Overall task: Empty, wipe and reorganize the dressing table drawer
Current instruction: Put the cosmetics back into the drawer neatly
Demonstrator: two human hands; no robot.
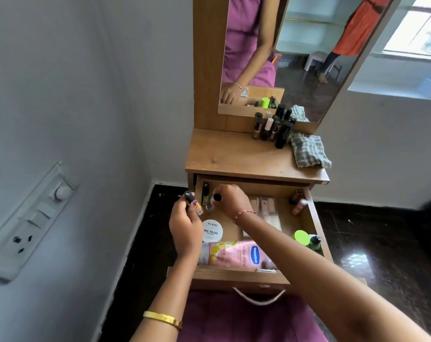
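Emptying: drawer [315, 225] pulled out toward the near side, below the tabletop [234, 154], only partly cleared.
Left hand [185, 225]: curled round a dark-capped nail polish bottle [193, 202], held just over the drawer's left wall.
Right hand [230, 199]: reaching into the far-left corner, fingers pinching a small clear bottle with a black cap [214, 201].
Left inside: white round nail-polish-remover tub [212, 230], pink lotion tube [236, 253] lying flat along the near wall, pale sachets [266, 208] mid-drawer, green-capped bottle [305, 239] near right, small bottles [298, 202] far right.
On top: cluster of upright bottles [273, 129] at the far side — checked cloth [308, 150] folded just right of it.
Risk: both hands loaded with small glass bottles — a slip likely means a chip or spilled polish; adding them to the crowded cluster could topple neighbours.
Materials: wood-grain laminate, smooth; glass bottles glossy, cylindrical; tube soft plastic; cloth woven, limp; mirror [308, 45] behind.
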